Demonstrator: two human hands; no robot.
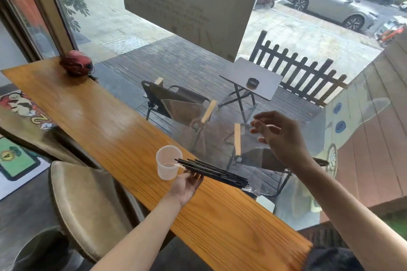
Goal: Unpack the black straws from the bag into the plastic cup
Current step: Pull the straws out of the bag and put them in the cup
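Red helmet (76,65) at counter's (105,116) far left end, by the window. Clear cup (167,161) upright near the window-side edge, mid-counter. Left hand (187,185) just beside cup, fingers grasping a bundle of black straws (212,172), tips over the cup's rim. Right hand (279,136) raised above, fingers loosely curled, pinching a clear bag (231,138), barely visible, hanging toward the straws.

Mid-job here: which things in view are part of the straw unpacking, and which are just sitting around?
Job:
black straws, gripped by the left hand
plastic cup on the wooden counter
clear bag, lifted by the right hand

Lying about:
red helmet at the counter's far end
stool
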